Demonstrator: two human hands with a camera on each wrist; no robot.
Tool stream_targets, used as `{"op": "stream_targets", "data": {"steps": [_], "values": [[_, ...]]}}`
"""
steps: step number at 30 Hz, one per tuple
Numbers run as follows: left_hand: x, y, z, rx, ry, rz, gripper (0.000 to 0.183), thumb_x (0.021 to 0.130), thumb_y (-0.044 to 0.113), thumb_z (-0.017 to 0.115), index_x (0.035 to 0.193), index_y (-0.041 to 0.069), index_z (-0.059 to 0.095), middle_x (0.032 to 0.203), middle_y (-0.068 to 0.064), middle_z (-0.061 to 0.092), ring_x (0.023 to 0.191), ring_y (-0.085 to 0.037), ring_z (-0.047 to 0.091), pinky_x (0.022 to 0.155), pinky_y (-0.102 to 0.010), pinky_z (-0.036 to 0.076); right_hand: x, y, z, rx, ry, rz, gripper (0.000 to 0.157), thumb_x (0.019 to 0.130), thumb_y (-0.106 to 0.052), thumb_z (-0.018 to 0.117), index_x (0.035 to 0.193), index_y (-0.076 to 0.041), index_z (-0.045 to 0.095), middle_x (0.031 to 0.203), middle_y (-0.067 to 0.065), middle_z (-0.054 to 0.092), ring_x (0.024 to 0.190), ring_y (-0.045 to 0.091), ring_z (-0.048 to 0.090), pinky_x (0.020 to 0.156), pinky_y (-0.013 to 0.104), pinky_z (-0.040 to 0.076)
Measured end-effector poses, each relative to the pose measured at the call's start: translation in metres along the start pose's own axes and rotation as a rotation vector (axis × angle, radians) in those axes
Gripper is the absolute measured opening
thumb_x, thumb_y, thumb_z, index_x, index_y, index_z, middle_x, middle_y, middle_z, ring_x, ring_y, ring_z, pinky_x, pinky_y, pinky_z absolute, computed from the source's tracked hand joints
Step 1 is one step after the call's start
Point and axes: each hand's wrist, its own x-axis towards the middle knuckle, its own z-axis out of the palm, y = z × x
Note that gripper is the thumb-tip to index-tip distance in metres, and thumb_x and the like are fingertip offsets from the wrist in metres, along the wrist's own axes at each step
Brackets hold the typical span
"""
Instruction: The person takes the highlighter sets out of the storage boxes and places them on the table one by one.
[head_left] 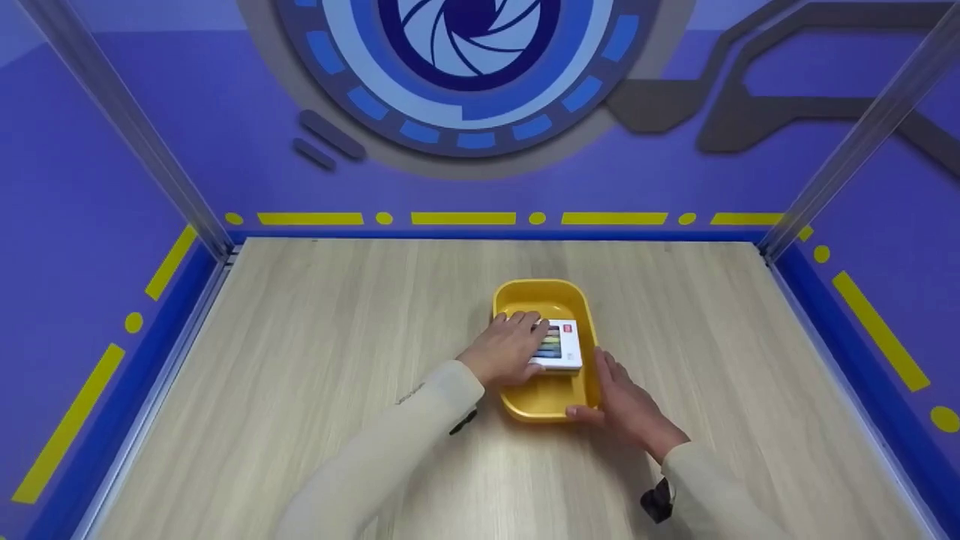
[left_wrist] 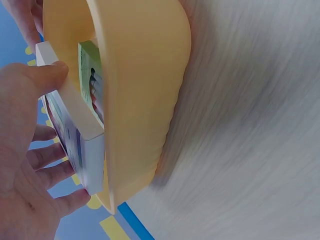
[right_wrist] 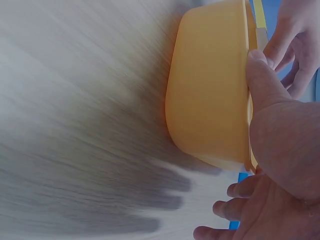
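Observation:
A white box (head_left: 568, 349) with a printed front of coloured sticks is in my left hand (head_left: 504, 351). In the left wrist view the thumb presses one narrow side of the box and the fingers spread along the opposite side. The box sits tilted at the mouth of a yellow plastic bin (head_left: 536, 416). Beneath it, inside the bin, a green box (left_wrist: 90, 62) shows partly. My right hand (head_left: 630, 399) touches the bin's right side near its front corner, thumb against the rim and fingers extended along the outside.
The bin stands on a light wood-grain table (head_left: 360, 322), right of its middle. Blue printed panels (head_left: 480, 195) with yellow marks enclose the back and both sides, with metal posts (head_left: 832, 150) at the rear corners.

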Motion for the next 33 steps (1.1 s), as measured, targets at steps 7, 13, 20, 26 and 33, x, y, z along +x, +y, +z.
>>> {"op": "stream_targets", "data": {"steps": [7, 13, 20, 26, 33], "values": [[-0.003, -0.005, -0.003, 0.023, 0.012, 0.016, 0.077, 0.092, 0.051, 0.058, 0.153, 0.018, 0.027, 0.155, -0.005, 0.032, 0.141, -0.022, 0.034, 0.121, -0.046, 0.023, -0.003, 0.0, 0.002, -0.01, 0.009, 0.008, 0.118, 0.076, -0.058, 0.072, 0.156, -0.015, -0.003, 0.162, 0.018, 0.007, 0.143, 0.044, 0.026, 0.115, 0.06, 0.026], [-0.009, -0.012, -0.005, 0.019, 0.012, -0.012, 0.078, 0.091, 0.05, 0.06, 0.154, 0.019, 0.026, 0.156, -0.004, 0.032, 0.142, -0.022, 0.033, 0.122, -0.045, 0.022, -0.004, -0.002, 0.001, -0.008, -0.019, 0.043, 0.122, 0.074, -0.067, 0.067, 0.156, -0.014, -0.006, 0.162, 0.018, 0.002, 0.144, 0.044, 0.022, 0.115, 0.06, 0.023], [-0.008, -0.023, -0.003, 0.015, 0.006, -0.038, 0.078, 0.09, 0.052, 0.06, 0.154, 0.021, 0.026, 0.156, -0.003, 0.031, 0.142, -0.022, 0.032, 0.122, -0.044, 0.019, -0.003, 0.0, 0.003, 0.03, -0.017, 0.068, 0.126, 0.069, -0.072, 0.065, 0.156, -0.018, -0.008, 0.163, 0.018, -0.001, 0.145, 0.045, 0.019, 0.115, 0.062, 0.022], [-0.007, -0.031, 0.0, 0.002, 0.011, -0.058, 0.077, 0.091, 0.052, 0.059, 0.153, 0.019, 0.027, 0.156, -0.005, 0.031, 0.142, -0.023, 0.032, 0.121, -0.045, 0.022, -0.004, 0.001, 0.003, 0.008, -0.007, 0.06, 0.119, 0.077, -0.061, 0.069, 0.156, -0.018, -0.009, 0.163, 0.017, 0.0, 0.146, 0.044, 0.019, 0.116, 0.061, 0.022], [-0.01, -0.044, -0.002, 0.005, 0.002, -0.056, 0.076, 0.093, 0.054, 0.055, 0.154, 0.018, 0.026, 0.157, -0.006, 0.03, 0.141, -0.024, 0.033, 0.121, -0.046, 0.025, -0.003, -0.001, 0.004, 0.03, 0.001, 0.046, 0.121, 0.074, -0.064, 0.069, 0.156, -0.021, -0.008, 0.163, 0.014, 0.002, 0.146, 0.041, 0.02, 0.116, 0.06, 0.023]]}}
